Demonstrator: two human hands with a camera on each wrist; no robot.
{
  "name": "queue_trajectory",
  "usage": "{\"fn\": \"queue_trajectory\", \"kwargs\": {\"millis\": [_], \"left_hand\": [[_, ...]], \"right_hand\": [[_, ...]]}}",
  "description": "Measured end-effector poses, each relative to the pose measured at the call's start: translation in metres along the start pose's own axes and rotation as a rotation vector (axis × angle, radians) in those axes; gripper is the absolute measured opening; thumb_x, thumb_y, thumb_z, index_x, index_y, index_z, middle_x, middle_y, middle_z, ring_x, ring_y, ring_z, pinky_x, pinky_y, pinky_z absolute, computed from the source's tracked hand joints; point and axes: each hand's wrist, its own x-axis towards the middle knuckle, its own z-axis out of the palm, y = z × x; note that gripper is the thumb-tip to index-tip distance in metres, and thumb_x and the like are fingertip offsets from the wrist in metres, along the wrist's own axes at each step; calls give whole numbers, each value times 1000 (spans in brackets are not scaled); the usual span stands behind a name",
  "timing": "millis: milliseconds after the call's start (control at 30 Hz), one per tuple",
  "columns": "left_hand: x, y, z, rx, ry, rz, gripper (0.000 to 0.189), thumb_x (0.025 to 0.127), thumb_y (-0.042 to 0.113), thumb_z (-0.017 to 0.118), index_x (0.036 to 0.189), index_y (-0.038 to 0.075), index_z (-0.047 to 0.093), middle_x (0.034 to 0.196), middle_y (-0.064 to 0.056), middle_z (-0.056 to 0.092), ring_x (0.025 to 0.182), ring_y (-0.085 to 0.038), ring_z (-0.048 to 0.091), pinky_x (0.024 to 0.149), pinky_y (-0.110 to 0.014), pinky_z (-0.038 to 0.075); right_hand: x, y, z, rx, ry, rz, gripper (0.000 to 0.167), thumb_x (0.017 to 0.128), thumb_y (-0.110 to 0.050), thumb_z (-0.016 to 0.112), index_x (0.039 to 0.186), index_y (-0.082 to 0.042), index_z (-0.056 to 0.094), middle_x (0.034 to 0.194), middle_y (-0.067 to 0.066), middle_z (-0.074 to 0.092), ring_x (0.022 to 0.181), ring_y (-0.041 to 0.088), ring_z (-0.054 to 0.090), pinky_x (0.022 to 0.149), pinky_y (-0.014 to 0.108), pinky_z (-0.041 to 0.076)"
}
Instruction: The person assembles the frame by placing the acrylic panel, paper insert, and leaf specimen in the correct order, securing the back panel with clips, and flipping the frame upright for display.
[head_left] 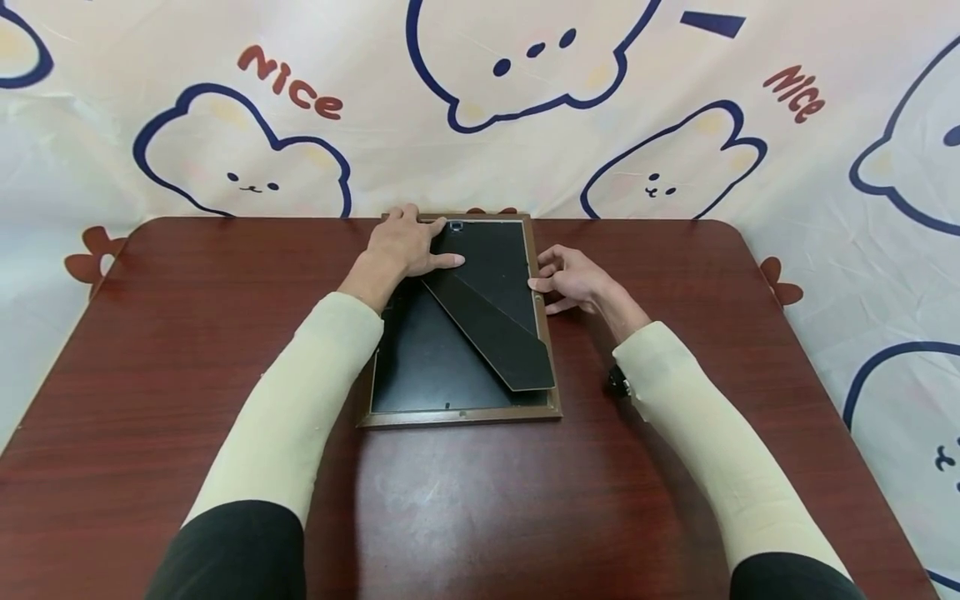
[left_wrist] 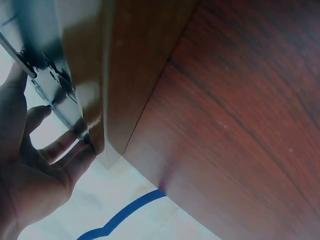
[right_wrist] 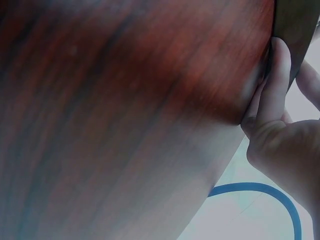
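Note:
A picture frame with a brown rim lies back side up near the table's far edge. Its black backing board carries a black easel stand slanting to the lower right. My left hand rests on the upper left corner, thumb across the backing and fingers at the top rim. Small metal fittings show by that hand in the left wrist view. At the right rim, my right hand pinches the frame, thumb on top and fingers against its side and underside. The frame's front is hidden.
The reddish-brown wooden table has rounded far corners. Right behind its far edge hangs a pale curtain printed with blue-outlined cartoon faces. A dark watch-like object shows at the right wrist's sleeve.

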Motion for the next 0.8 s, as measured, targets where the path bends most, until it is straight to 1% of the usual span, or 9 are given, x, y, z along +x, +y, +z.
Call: {"fn": "queue_trajectory", "kwargs": {"millis": [300, 467, 800], "left_hand": [[0, 2, -2, 22, -17, 9, 89, 98, 70, 44, 163, 16, 18, 156, -31, 22, 140, -44, 26, 110, -58, 40], [-2, 3, -2, 39, -29, 10, 88, 99, 69, 42, 163, 15, 17, 157, -32, 20, 141, -46, 25, 111, -58, 39], [-2, 7, -4, 57, -41, 7, 85, 100, 68, 39, 163, 15, 17, 157, -31, 20, 141, -45, 26, 109, -57, 41]], "right_hand": [[0, 1, 0, 3, -2, -4, 48, 100, -8, 65, 141, -3, 41, 127, 19, 45, 99, 27, 62, 74, 41, 63], [1, 2, 0, 1, -5, -12, 47, 99, -7, 65, 140, -3, 42, 125, 18, 45, 95, 24, 63, 72, 39, 63], [1, 1, 0, 0, -1, -7, 48, 99, -7, 65, 141, -3, 42, 125, 17, 44, 94, 24, 63, 73, 40, 63]]}}
